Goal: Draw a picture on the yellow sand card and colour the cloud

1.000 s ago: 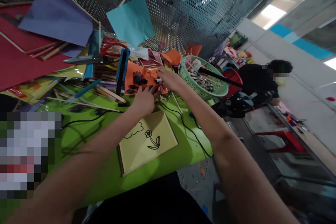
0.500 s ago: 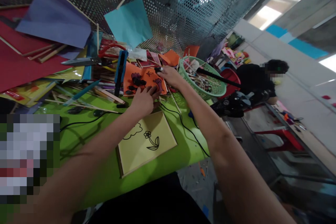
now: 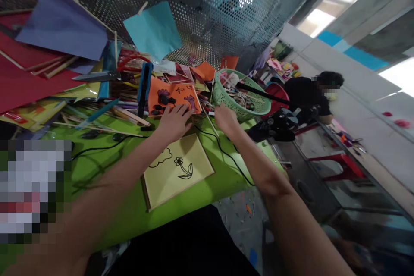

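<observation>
The left hand (image 3: 175, 120), fingers apart, likely steadies the rectangular orange paper drawing (image 3: 179, 97); right hand (image 3: 225, 119) curls, grip impossible to tell.

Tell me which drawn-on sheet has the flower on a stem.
The yellow sheet, lower in view. The orange sheet, by the left hand, shows purple figures instead.

Perf. screen (image 3: 207, 21), gry flr (image 3: 234, 220), wht wall (image 3: 365, 103)
</observation>
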`<move>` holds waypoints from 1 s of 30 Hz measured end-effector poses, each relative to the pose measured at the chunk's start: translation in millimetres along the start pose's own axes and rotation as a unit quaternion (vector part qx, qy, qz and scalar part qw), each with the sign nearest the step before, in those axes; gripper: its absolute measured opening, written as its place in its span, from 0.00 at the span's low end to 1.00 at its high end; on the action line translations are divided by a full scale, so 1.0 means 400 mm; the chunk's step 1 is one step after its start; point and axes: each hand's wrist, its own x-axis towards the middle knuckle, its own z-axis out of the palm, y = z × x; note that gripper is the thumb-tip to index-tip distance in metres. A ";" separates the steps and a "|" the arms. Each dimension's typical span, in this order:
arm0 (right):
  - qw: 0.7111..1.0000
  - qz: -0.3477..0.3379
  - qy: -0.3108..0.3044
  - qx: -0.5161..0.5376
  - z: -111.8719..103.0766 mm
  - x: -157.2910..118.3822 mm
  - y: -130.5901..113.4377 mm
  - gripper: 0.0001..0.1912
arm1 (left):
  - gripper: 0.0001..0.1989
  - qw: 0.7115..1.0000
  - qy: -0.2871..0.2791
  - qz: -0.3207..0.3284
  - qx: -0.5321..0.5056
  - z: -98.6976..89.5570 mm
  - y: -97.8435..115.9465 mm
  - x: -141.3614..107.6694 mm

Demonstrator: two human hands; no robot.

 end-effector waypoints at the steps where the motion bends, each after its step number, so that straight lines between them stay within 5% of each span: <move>1: 0.999 0.030 -0.006 -0.018 -0.005 -0.010 -0.003 0.11 | 0.30 1.000 0.001 0.002 0.002 -0.004 0.000 -0.004; 5: 0.999 0.036 0.024 0.028 -0.055 -0.050 -0.007 0.15 | 0.27 1.000 0.011 -0.002 -0.001 -0.040 -0.005 -0.021; 9: 0.974 0.004 0.076 0.211 -0.096 -0.122 0.005 0.18 | 0.22 0.998 0.046 -0.020 -0.024 -0.095 -0.017 -0.039; 13: 0.845 0.005 0.107 0.523 -0.081 -0.213 0.004 0.29 | 0.19 0.998 0.028 -0.046 -0.031 -0.139 -0.034 -0.079; 17: 0.773 0.098 0.052 0.625 -0.032 -0.281 -0.029 0.31 | 0.18 0.998 -0.043 -0.036 -0.041 -0.150 -0.055 -0.139; 21: 0.714 0.092 -0.010 0.694 0.014 -0.302 -0.060 0.28 | 0.17 0.994 -0.085 -0.028 -0.067 -0.144 -0.074 -0.176; 30: 0.692 0.105 -0.042 0.713 0.067 -0.291 -0.052 0.12 | 0.15 0.980 -0.149 -0.060 -0.120 -0.143 -0.091 -0.173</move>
